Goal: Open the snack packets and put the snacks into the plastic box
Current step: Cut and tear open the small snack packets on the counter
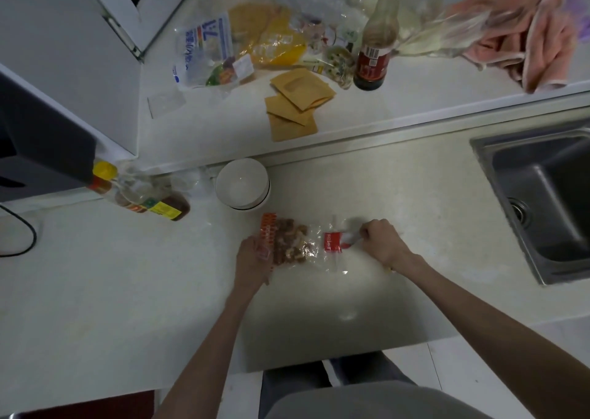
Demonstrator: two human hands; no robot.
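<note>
A: Where is our packet?

B: The clear snack packet [298,246] lies flat on the pale counter [399,214] before us. Our left hand [253,259] holds its orange end, though we cannot tell how the fingers curl. Our right hand [381,239], fingers curled, pinches the far end.

A: What might go wrong?

B: We judge a hard tug could burst it and scatter snacks. We see no plastic box, only a white bowl [242,184] nearby.
</note>
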